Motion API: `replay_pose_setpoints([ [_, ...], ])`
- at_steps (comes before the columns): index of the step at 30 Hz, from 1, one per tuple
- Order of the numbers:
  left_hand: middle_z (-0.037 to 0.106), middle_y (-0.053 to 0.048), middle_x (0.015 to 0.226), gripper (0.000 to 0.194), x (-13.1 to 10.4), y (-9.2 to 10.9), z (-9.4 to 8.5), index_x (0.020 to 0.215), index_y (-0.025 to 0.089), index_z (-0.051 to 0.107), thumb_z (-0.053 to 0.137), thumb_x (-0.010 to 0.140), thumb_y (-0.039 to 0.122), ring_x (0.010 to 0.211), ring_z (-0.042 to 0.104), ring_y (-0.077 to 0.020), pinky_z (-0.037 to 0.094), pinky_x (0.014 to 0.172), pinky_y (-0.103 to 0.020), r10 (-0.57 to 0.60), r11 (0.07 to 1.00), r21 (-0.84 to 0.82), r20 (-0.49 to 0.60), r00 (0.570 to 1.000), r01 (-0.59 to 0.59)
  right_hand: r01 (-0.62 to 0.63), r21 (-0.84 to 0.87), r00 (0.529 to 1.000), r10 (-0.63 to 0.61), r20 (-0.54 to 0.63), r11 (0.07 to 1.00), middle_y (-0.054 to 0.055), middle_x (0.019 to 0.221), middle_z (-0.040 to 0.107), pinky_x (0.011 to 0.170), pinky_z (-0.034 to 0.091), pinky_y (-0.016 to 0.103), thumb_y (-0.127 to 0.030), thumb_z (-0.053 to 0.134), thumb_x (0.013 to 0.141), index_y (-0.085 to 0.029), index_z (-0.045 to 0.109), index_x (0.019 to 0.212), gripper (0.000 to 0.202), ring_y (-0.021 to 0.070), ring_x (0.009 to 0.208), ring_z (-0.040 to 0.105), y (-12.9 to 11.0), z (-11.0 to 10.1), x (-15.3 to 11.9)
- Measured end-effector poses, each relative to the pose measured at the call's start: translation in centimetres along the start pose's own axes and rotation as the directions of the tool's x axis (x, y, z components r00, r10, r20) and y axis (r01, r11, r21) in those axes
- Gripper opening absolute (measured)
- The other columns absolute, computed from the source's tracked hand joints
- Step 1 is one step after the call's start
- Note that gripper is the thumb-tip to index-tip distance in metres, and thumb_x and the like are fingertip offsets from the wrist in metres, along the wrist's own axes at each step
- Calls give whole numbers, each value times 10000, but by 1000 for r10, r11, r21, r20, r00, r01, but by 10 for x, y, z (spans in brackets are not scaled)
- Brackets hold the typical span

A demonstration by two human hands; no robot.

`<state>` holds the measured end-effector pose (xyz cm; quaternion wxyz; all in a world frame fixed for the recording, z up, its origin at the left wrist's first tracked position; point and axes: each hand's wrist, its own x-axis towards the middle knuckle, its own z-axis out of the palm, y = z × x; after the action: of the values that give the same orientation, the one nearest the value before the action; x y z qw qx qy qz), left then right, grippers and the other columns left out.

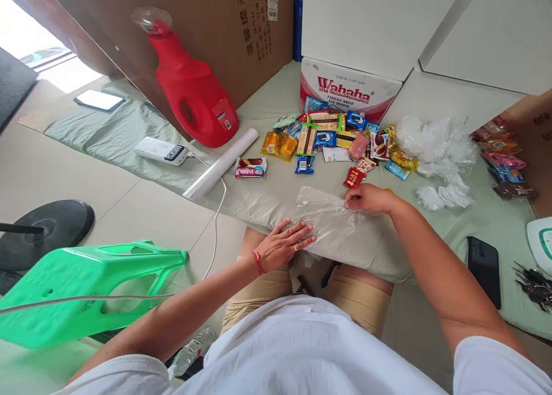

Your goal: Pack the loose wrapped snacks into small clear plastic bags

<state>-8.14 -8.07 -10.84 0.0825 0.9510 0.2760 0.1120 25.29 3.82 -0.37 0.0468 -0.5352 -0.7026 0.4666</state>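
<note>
A sheet of clear plastic film (323,217) lies on the cloth-covered surface at the near edge. My left hand (288,244) rests flat on the film's left part, its fingers spread. At the film's upper right, my right hand (366,199) has its fingers closed in a pinch on the plastic. Just beyond it sits a red snack packet (354,177). A pile of wrapped snacks (325,131) in several colours lies behind the film. One red and white snack packet (250,168) is apart from the pile, to the left, beside a roll of clear film (222,164).
A red jug (196,90) stands at the back left, near a white power bank (161,150) and its cable. Crumpled clear plastic (435,148) lies right of the snacks. A black phone (483,271) is at the right. A green stool (86,286) is at the lower left.
</note>
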Motion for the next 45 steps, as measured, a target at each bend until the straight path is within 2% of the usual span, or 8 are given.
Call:
replay_pose_setpoints([
  [10,509,-156,1570,502,0,3,-18,1474,241,528,534,986,361,1506,410,-286,293,1246,-501,-110,923,-385,-232,967,13,154,337,971,-79,-227,929,35,762,693,690,475,278,-574,914,607,-180,778,765,445,154,722,580,-22,-24,-27],
  [15,686,-125,1197,385,52,-5,-48,1117,196,661,470,1011,513,1147,637,-241,533,965,-377,-823,325,-885,-90,561,335,208,301,973,-166,-159,931,45,796,692,766,509,323,-546,912,630,-206,788,730,376,189,798,594,-34,-21,-32],
  [22,583,-12,606,489,109,-27,-76,646,176,569,854,699,570,548,521,-115,387,529,-252,-485,-204,-850,519,704,485,147,372,976,-74,-203,916,3,686,640,615,447,272,-484,928,612,-195,751,741,362,130,634,541,-35,-22,-40],
  [26,487,73,583,521,102,-26,-80,648,171,535,988,518,394,478,400,-35,394,517,-222,-471,-362,-859,505,724,363,31,351,989,21,-144,936,-54,536,541,499,375,239,-522,906,631,-211,754,865,417,104,485,469,-15,-33,-51],
  [31,508,78,600,539,89,-26,-80,754,169,600,932,600,565,412,294,0,306,431,-198,-624,-340,-916,391,676,216,54,373,953,64,-296,926,-13,664,638,552,465,257,-517,921,617,-219,746,865,426,130,575,553,18,-40,-57],
  [35,265,143,478,564,86,-24,-76,892,183,667,841,679,675,374,198,-14,315,424,-193,-714,-303,-946,303,631,111,279,497,720,164,-674,821,20,901,702,727,580,318,-621,894,621,-266,698,988,546,189,811,679,31,-12,-50],
  [40,531,90,587,597,88,-16,-75,1149,214,658,763,777,669,373,264,-13,328,431,-201,-739,-258,-965,225,635,43,216,752,803,326,-500,623,49,1082,738,783,625,343,-622,874,666,-331,570,1239,711,228,1028,725,14,44,-38],
  [45,613,70,654,674,86,-24,-76,1226,233,592,802,737,646,375,312,-22,274,394,-190,-748,-263,-964,231,622,42,238,847,809,385,-443,475,-27,770,677,488,478,180,-419,972,511,-251,642,1052,656,98,606,601,1,55,-27],
])
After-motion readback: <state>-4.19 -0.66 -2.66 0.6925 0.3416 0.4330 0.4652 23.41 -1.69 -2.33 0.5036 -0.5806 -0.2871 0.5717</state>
